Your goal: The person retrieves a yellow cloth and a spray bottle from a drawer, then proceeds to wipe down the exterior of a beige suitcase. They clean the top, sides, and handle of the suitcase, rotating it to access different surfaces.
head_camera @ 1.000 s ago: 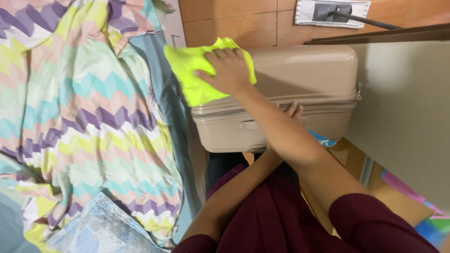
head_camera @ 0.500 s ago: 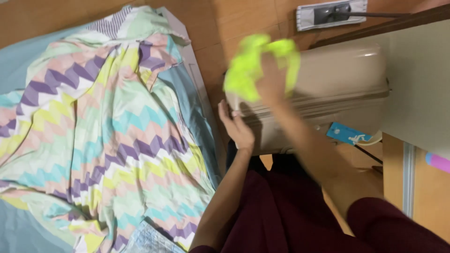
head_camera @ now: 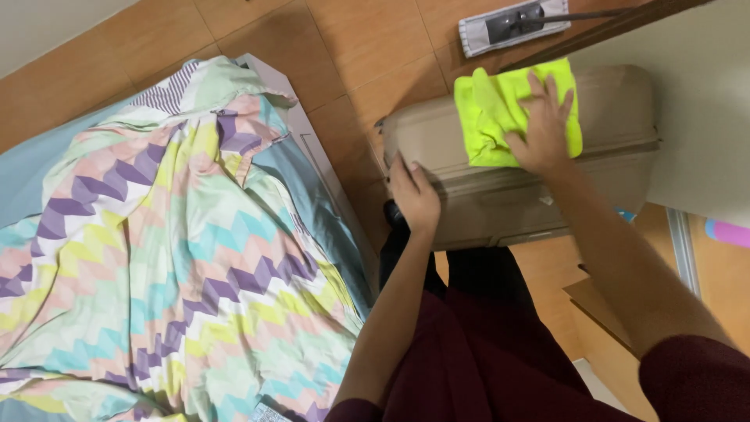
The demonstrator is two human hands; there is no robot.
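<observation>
A beige hard-shell suitcase (head_camera: 437,133) stands on the tiled floor in front of me. A bright yellow-green cloth (head_camera: 488,113) lies spread on its top. My right hand (head_camera: 541,125) presses flat on the cloth with fingers spread. My left hand (head_camera: 414,195) rests against the suitcase's near side by its left end, steadying it.
A bed with a zigzag-patterned blanket (head_camera: 156,258) fills the left side, its edge close to the suitcase. A flat mop head (head_camera: 512,23) lies on the orange floor tiles behind the suitcase. A white cabinet or door panel (head_camera: 703,101) stands at the right.
The cloth was lifted off the suitcase half a second ago; now it lies flat on top again under my right hand. The view has swung so the suitcase sits further right.
</observation>
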